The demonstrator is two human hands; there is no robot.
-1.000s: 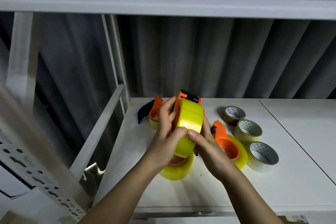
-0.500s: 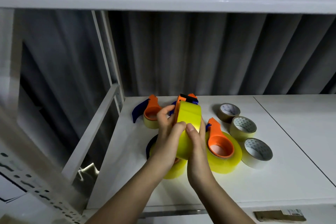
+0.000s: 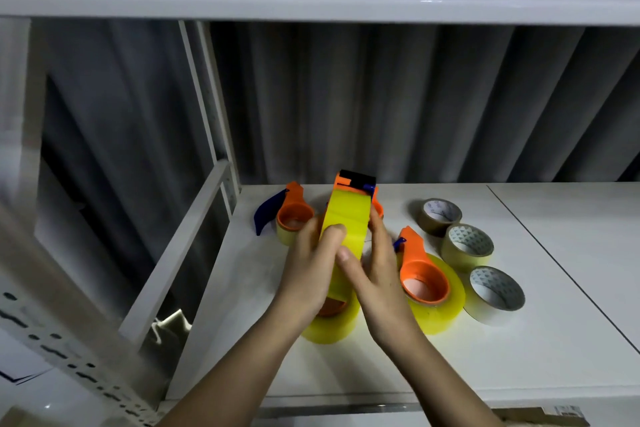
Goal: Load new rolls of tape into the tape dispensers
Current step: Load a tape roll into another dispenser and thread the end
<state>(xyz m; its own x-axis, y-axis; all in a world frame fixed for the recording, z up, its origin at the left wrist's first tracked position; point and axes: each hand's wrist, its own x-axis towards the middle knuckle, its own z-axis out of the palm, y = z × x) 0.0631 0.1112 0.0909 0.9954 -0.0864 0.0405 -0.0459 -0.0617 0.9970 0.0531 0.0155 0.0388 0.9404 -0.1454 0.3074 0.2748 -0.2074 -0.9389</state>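
Orange plastic and glossy yellow film make up nearly everything here. Far left of the grip, a small orange dispenser with a dark blue curved blade guard (image 3: 282, 217) lies on the white desk (image 3: 554, 340), its pale roll apparently already seated. Next, the left hand (image 3: 308, 274) curls round the flank of the held orange dispenser carrying a wide, smooth yellow tape roll (image 3: 346, 229), thumb pressed on the film; the right hand (image 3: 377, 281) wraps the other flank, thumb on the tape face. Both grips are closed on this one, raised edge-on above the desk, so I judge it loaded and being threaded or smoothed toward the black cutter end. Directly beneath lies another yellow roll with an orange core (image 3: 332, 319), partly hidden. Right of the grip rests a loaded orange dispenser inside a thick translucent yellow roll (image 3: 429, 291). Farthest right, three loose rolls with cardboard cores, one brown and two pale yellow (image 3: 467, 246), look like spare stock.
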